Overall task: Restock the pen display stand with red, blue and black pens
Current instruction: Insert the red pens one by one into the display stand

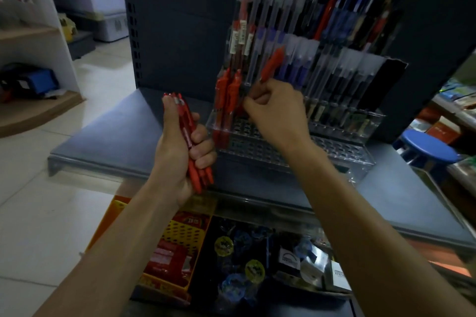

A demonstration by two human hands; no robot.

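Note:
A clear acrylic pen display stand (342, 154) sits on a grey shelf (108, 136), its back rows filled with blue, black and clear-capped pens. Two red pens (226, 95) stand in its front left holes. My left hand (180, 147) grips a bundle of several red pens (192, 144), held upright to the left of the stand. My right hand (275, 108) pinches a single red pen (273, 63) over the stand's front left rows, its top slanting up to the right.
Below the shelf, a yellow basket (180, 234) holds red packets and a dark bin (247, 265) holds small wrapped items. A blue stool (430, 147) stands at the right. White tiled floor lies to the left, with wooden shelves (33, 33) beyond.

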